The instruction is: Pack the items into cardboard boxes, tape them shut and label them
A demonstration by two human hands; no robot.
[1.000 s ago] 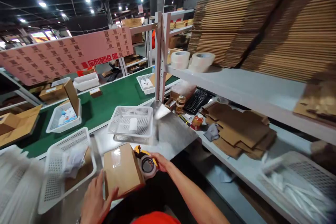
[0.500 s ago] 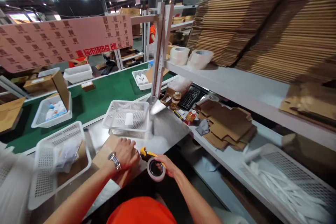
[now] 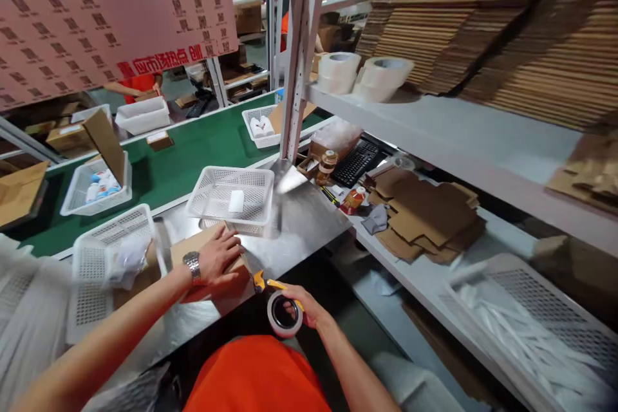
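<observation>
A small brown cardboard box lies flat on the steel worktop in front of me. My left hand, with a metal watch on the wrist, presses flat on top of the box, fingers spread. My right hand grips a yellow tape dispenser with a roll of clear tape, held at the near right edge of the box. A strip of tape runs from the dispenser onto the box.
A white mesh basket with a white slip stands just behind the box; another basket with bagged items is at the left. A green conveyor carries more baskets. Flat cardboard, a keyboard and tape rolls lie on the right-hand shelves.
The box went from tilted in my left hand to lying flat under it. My right hand drew the tape dispenser back toward me, away from the box.
</observation>
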